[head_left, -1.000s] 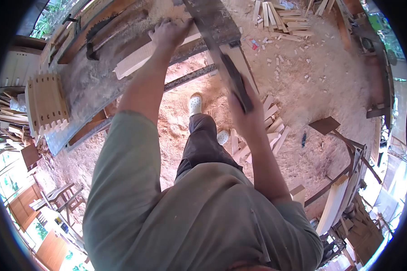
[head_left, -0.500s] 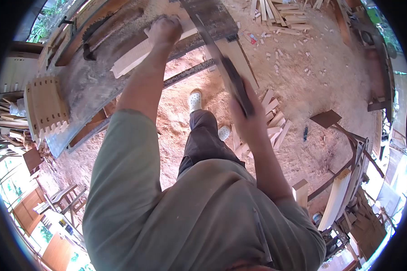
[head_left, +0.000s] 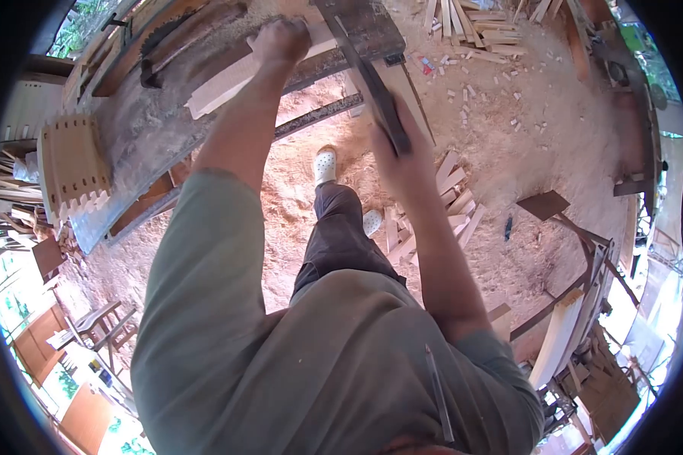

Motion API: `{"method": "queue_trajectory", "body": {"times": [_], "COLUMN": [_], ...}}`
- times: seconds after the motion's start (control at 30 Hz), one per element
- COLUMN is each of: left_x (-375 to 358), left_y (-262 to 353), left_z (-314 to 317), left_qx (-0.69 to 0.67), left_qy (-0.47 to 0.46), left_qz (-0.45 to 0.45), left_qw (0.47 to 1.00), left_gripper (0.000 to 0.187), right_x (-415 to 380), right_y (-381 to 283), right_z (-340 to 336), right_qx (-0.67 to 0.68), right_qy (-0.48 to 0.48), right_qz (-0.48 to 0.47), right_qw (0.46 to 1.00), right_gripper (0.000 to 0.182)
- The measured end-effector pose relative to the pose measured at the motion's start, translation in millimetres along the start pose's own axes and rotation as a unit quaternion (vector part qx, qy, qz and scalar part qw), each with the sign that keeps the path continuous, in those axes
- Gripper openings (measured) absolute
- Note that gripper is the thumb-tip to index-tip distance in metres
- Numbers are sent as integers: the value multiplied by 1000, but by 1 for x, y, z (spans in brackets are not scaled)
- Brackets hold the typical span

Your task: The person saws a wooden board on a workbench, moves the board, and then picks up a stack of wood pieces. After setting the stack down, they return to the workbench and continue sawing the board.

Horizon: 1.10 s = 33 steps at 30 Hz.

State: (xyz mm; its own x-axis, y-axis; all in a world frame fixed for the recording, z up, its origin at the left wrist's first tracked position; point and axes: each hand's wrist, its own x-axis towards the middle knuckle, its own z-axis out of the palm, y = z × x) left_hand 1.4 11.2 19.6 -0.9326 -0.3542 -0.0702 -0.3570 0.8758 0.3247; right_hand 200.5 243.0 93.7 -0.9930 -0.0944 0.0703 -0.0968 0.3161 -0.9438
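Observation:
My left hand (head_left: 279, 42) is closed over a pale wooden board (head_left: 224, 89) that lies slantwise on the workbench (head_left: 148, 125). Dark, narrow and slightly blurred, a handsaw (head_left: 379, 95) is gripped at its lower end by my right hand (head_left: 404, 152). Its blade runs up and left, overlapping the right part of the board near the bench's front edge. My left fingers sit just left of the blade, and the far end of the saw is cut off by the top of the view.
A bow-shaped saw (head_left: 150, 64) lies on the bench at left, near a slotted wooden panel (head_left: 74, 163). Cut wood strips (head_left: 455, 193) are piled on the sawdust-covered floor (head_left: 501, 152) at right. Another stack of strips (head_left: 482, 26) lies farther back.
The saw and my right hand have shifted slightly up and left. My left hand stays on the board, and the whole view has moved a little.

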Motion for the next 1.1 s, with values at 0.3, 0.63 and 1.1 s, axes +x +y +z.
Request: {"method": "queue_trajectory", "body": {"times": [0.3, 0.63, 1.1], "left_x": [-9, -5, -8], "left_y": [4, 3, 4], "left_z": [-1, 0, 5], "left_qx": [-17, -25, -24], "left_qy": [14, 47, 62], "left_qz": [12, -4, -1], "left_qw": [1000, 999, 998], "left_gripper": [51, 51, 50], "right_x": [-96, 70, -146], "right_y": [6, 10, 1], "right_z": [-54, 25, -80], "right_qx": [-71, 44, -34], "right_qy": [-5, -17, -40], "right_qz": [-23, 69, 120], "right_qw": [997, 997, 991], "right_gripper": [59, 56, 62]}}
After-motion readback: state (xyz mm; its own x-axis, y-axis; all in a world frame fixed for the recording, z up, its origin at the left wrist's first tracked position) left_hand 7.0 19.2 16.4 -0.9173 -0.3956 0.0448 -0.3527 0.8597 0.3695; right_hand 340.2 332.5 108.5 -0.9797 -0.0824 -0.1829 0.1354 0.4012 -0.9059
